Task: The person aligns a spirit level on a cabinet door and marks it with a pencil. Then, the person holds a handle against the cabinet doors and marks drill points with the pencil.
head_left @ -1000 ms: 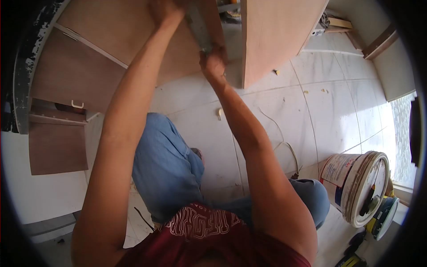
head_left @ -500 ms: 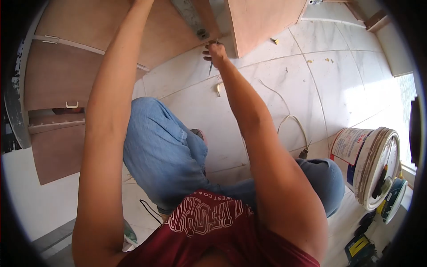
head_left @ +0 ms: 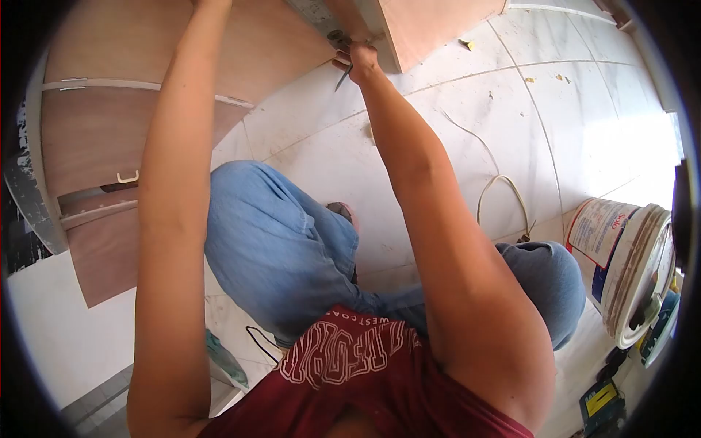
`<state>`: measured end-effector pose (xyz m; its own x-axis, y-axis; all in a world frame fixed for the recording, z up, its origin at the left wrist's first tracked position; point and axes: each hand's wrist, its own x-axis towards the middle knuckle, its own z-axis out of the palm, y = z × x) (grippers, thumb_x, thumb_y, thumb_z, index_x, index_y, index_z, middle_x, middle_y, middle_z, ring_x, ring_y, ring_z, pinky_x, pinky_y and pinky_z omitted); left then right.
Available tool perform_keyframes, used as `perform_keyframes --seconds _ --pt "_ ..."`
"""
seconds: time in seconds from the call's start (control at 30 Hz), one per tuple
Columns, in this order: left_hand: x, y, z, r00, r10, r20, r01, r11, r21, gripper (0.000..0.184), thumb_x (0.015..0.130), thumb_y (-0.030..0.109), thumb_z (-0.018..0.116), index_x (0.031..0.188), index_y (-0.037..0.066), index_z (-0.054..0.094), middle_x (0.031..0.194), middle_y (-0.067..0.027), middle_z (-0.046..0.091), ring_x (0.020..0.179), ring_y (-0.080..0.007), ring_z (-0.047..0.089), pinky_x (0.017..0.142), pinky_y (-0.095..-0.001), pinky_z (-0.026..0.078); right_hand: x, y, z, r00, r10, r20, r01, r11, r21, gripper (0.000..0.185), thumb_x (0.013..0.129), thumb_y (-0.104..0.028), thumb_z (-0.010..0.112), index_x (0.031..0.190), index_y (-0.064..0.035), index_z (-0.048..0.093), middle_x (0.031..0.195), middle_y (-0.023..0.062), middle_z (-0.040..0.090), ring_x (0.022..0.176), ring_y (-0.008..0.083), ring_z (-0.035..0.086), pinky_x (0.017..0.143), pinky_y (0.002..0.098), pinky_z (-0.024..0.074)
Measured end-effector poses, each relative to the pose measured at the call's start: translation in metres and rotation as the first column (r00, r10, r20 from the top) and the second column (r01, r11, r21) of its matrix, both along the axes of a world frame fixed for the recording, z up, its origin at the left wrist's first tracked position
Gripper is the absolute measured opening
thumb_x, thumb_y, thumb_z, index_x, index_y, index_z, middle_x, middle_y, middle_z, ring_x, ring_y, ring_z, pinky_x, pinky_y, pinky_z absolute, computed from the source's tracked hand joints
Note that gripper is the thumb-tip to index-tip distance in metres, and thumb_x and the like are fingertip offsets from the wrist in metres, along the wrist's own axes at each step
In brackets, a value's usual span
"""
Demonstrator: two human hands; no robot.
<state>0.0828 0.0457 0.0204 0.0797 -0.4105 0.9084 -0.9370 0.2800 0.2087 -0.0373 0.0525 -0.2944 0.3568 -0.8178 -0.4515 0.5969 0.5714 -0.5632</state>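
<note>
My right hand (head_left: 359, 60) is closed around a thin, pointed metal tool (head_left: 341, 79), its tip slanting down towards the floor. The handle end is hidden by the fingers. This hand is beside the lower edge of an open wooden cabinet, close to a round dark metal fitting (head_left: 336, 36). My left arm (head_left: 179, 146) stretches up along the wooden cabinet doors (head_left: 270, 51), and its hand lies beyond the top edge of the view.
A wooden panel (head_left: 431, 29) stands right of my right hand. On the tiled floor (head_left: 467, 146) lie a pale cable (head_left: 504, 181) and a small yellowish piece (head_left: 466, 45). A white bucket (head_left: 621, 255) stands by my right knee; a green-and-yellow box (head_left: 602, 405) is below it.
My view has shifted a little, so the floor items appear farther right. My right hand has moved up closer to the cabinet, and the pointed tool tilts more to the left.
</note>
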Motion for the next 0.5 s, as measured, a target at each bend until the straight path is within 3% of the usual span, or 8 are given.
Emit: perform_keyframes --seconds 0.07,0.17,0.43,0.5 --pt "-0.006 0.004 0.004 1.0 0.006 0.004 -0.006 1.0 0.029 0.089 0.077 0.026 0.087 0.139 -0.012 0.035 0.137 -0.0328 0.051 0.129 -0.0424 0.052 0.107 -0.0468 0.043 0.002 -0.004 0.001 1.0 -0.023 -0.008 0.024 1.0 0.016 0.026 0.103 -0.022 0.038 0.118 -0.0084 0.055 0.101 0.0077 0.058 0.084 0.0232 0.057 0.08 0.0531 0.0591" --pt "-0.01 0.008 0.004 0.998 0.056 -0.03 -0.054 0.996 0.073 0.092 0.077 0.03 0.088 0.139 -0.012 0.034 0.137 -0.0338 0.049 0.13 -0.0424 0.051 0.108 -0.0476 0.042 0.009 -0.009 -0.002 0.998 -0.061 -0.002 0.061 0.997 0.048 0.027 0.104 -0.025 0.039 0.118 -0.0082 0.055 0.096 0.0075 0.056 0.078 0.022 0.057 0.079 0.0549 0.059" --pt "-0.012 0.012 0.006 0.995 0.076 -0.057 -0.069 0.992 0.106 0.101 0.076 0.038 0.089 0.14 -0.014 0.03 0.14 -0.036 0.046 0.132 -0.045 0.048 0.11 -0.0502 0.04 0.007 -0.004 -0.001 0.999 -0.046 -0.019 0.046 0.999 0.002 0.037 0.107 -0.037 0.038 0.123 -0.0077 0.052 0.092 0.0067 0.054 0.075 0.0204 0.055 0.081 0.0571 0.0587" --pt "0.005 0.0 -0.003 0.994 0.096 0.054 -0.096 0.995 -0.009 0.1 0.077 0.036 0.089 0.14 -0.015 0.03 0.14 -0.0367 0.045 0.132 -0.045 0.048 0.11 -0.0503 0.04 0.006 -0.005 0.003 0.998 -0.048 -0.028 0.048 0.999 -0.001 0.039 0.107 -0.041 0.038 0.124 -0.0079 0.052 0.092 0.0064 0.054 0.076 0.0204 0.055 0.081 0.0571 0.0589"
